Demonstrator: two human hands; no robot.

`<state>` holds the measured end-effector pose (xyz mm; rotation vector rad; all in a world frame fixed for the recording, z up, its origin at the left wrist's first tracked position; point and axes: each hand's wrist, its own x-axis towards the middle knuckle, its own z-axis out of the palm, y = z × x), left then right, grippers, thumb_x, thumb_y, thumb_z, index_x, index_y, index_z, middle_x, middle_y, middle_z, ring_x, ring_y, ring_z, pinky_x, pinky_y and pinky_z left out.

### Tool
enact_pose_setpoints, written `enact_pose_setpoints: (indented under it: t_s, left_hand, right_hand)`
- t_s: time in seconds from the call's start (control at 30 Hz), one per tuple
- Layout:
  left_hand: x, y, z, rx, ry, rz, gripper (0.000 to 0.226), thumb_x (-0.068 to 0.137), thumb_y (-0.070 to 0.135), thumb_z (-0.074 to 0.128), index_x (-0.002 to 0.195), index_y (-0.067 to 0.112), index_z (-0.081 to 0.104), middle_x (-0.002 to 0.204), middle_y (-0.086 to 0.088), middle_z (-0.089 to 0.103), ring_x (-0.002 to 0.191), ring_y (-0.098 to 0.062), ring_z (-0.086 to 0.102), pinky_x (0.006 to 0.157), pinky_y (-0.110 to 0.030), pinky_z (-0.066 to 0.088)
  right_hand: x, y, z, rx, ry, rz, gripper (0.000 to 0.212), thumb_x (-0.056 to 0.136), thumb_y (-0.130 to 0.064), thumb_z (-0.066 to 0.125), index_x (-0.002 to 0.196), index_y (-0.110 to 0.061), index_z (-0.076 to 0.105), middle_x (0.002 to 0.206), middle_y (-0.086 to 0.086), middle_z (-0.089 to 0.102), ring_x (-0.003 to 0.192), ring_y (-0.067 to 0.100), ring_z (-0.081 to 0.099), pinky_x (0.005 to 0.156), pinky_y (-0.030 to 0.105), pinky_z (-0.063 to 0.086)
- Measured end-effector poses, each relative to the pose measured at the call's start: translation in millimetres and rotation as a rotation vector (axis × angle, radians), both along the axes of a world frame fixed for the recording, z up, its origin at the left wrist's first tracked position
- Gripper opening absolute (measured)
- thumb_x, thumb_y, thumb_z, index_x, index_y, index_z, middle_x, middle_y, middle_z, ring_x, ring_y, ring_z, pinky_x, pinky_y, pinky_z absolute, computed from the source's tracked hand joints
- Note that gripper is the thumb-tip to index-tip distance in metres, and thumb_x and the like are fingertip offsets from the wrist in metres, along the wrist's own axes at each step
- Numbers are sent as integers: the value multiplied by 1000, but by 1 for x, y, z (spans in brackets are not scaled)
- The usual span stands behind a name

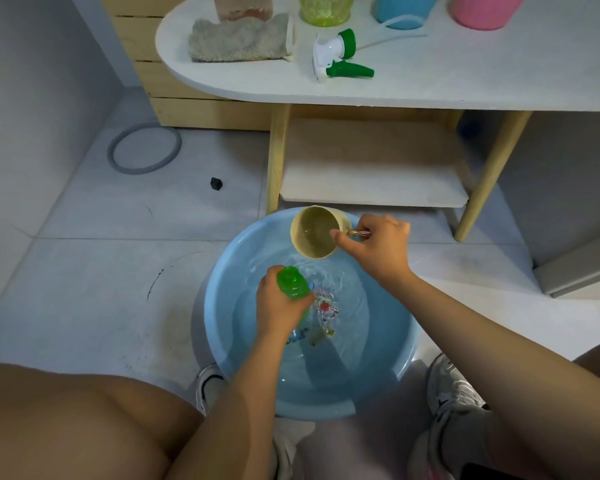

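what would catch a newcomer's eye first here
The blue basin of water on the floor stands out first. Over it the left hand grips a green bottle and the right hand holds a tilted beige cup. Behind, a spray head lies on the white table.

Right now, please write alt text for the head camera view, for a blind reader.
The left hand grips a green bottle and the right hand holds a tilted beige cup, over a blue basin of water. Behind stands a white table with a cloth.
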<state>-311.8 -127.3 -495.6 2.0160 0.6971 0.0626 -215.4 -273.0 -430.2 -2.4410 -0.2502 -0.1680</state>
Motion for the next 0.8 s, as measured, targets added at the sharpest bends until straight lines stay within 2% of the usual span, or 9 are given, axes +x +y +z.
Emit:
enact_pose_setpoints:
  t_s: [0.07, 0.13, 0.23, 0.33, 0.53, 0.8]
  left_hand:
    - [1, -1, 1, -1, 7, -3, 61, 64, 25, 84, 115, 17, 51, 110, -3, 58, 99, -21, 56, 76, -23, 37]
    - [2, -2, 1, -4, 12, -7, 61, 64, 27, 84, 114, 18, 51, 110, -3, 58, 98, -20, 56, 75, -24, 38]
    - [3, -2, 1, 0, 14, -9, 62, 63, 29, 85, 114, 19, 51, 109, -1, 58, 96, -18, 56, 75, -24, 39]
    - [3, -2, 3, 4, 17, -16, 62, 64, 29, 84, 115, 19, 50, 109, 0, 56, 93, -14, 53, 73, -23, 38]
    - [4, -3, 5, 1, 27, -33, 64, 66, 26, 84, 118, 18, 48, 108, 2, 52, 92, -13, 50, 74, -23, 39]
    - [5, -4, 5, 8, 50, -21, 63, 65, 27, 83, 117, 17, 49, 112, -2, 56, 98, -19, 55, 74, -23, 41]
  right_hand:
    - [-1, 3, 0, -1, -99, 30, 50, 67, -63, 58, 51, -26, 28, 48, -14, 33, 65, 18, 38, 66, 29, 12]
    - [-3, 5, -1, -4, -178, 59, 47, 66, -63, 56, 53, -24, 34, 48, -16, 32, 64, 17, 39, 66, 28, 11]
    - [-3, 7, -5, -34, -269, 73, 47, 67, -64, 54, 56, -20, 41, 51, -10, 42, 62, 16, 39, 67, 26, 11]
    - [-4, 8, -8, -64, -349, 78, 45, 69, -61, 56, 57, -21, 39, 52, -8, 46, 62, 14, 35, 68, 25, 11]
    - [-5, 10, -10, -99, -439, 96, 48, 70, -59, 58, 56, -14, 52, 53, -4, 54, 63, 17, 42, 73, 29, 21]
    - [-7, 12, -7, -117, -527, 125, 47, 71, -57, 59, 58, -12, 54, 54, -2, 54, 63, 21, 47, 75, 31, 24]
